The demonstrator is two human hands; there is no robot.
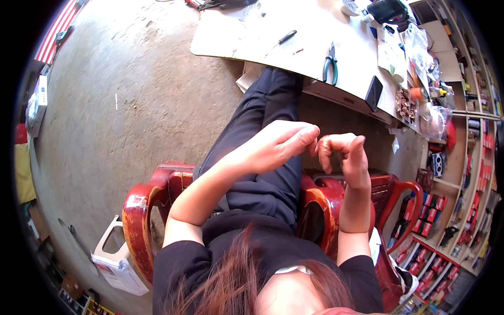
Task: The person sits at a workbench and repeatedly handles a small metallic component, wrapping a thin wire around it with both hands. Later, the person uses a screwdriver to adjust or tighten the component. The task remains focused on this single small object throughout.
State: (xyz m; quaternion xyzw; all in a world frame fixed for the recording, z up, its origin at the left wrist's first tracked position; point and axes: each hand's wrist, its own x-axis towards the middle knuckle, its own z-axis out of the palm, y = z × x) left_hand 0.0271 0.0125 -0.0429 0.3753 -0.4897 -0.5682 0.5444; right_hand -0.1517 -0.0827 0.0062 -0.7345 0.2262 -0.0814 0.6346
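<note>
Above the lap, left hand point(275, 144) and right hand point(346, 155) meet fingertip to fingertip, both curled narrow. Something small seems pinched between them; too small to tell what. Beyond the hands, on the table point(247, 37): pliers point(330, 64) straight ahead, screwdriver point(283, 39) further off to the left, a dark phone point(373, 93) at the edge nearer the right hand. Below both wrists, a red chair point(147, 205).
</note>
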